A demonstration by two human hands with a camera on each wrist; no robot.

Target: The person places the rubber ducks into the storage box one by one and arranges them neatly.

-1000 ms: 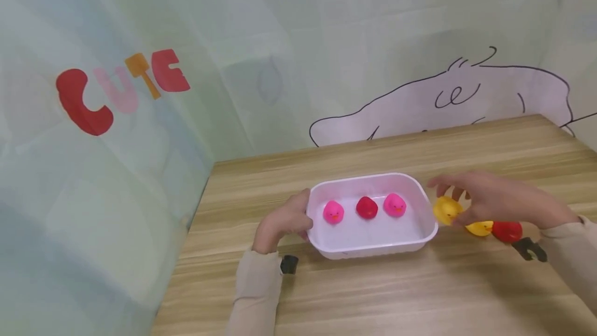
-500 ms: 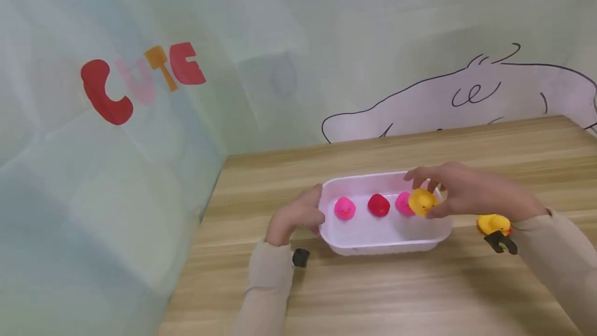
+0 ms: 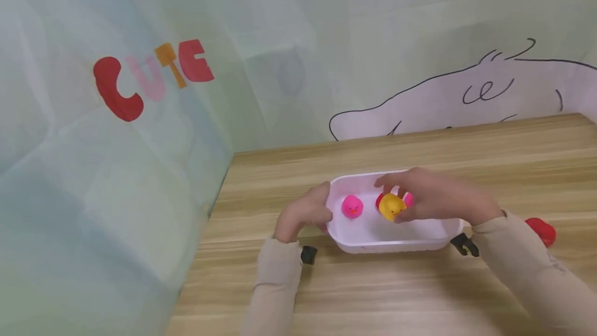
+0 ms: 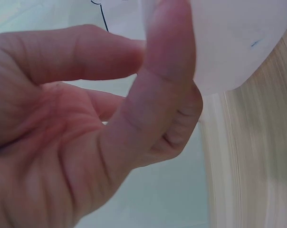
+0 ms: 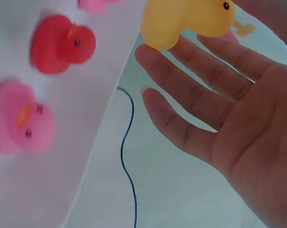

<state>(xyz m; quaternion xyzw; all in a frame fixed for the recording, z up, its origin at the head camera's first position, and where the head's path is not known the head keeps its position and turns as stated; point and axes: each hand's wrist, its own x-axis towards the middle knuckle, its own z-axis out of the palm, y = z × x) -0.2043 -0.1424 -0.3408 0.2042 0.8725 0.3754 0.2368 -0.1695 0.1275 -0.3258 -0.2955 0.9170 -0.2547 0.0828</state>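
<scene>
A yellow rubber duck (image 3: pixel 391 206) is held between the thumb and fingertips of my right hand (image 3: pixel 440 196), over the middle of a pale pink plastic tray (image 3: pixel 394 247). My left hand (image 3: pixel 305 211) grips the tray's left end, thumb and fingers at the wall. Inside the tray, a pink duck (image 3: pixel 352 206) sits at the left. A red duck (image 5: pixel 58 45) and another pink duck (image 5: pixel 20 118) show fully in the right wrist view; in the head view the right hand and yellow duck mostly cover them.
On the wood-grain table (image 3: pixel 354 294), a red duck (image 3: pixel 542 231) lies right of the tray, partly behind the right sleeve (image 3: pixel 522 253). A printed curtain (image 3: pixel 289 66) hangs along the back and left. Small black clips (image 3: pixel 309 254) are at both wrists.
My right hand has carried the yellow duck leftward from beside the tray to over its middle. The left hand keeps its grip. Another yellow duck on the table is now hidden.
</scene>
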